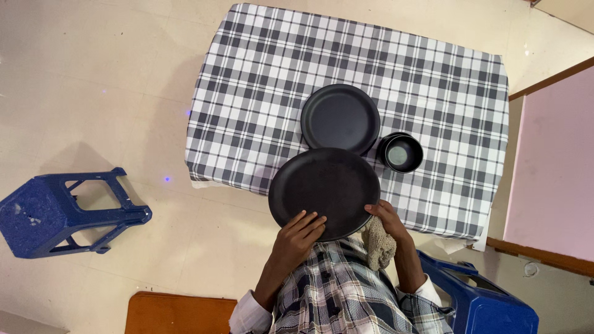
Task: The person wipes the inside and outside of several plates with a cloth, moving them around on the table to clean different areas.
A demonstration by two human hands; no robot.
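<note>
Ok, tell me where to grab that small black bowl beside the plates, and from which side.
Take the small round black bowl by its rim, coming from above on its right side. It stands upright and open-topped on the checked tablecloth, and the smaller black round plate crowds its left.

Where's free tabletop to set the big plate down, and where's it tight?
Free: the checked tablecloth left of the smaller plate, the strip along the far edge, and the area right of the bowl. Crowded: the near centre, where the large plate, held by the left hand and the right hand with a cloth, overlaps the smaller plate.
</note>
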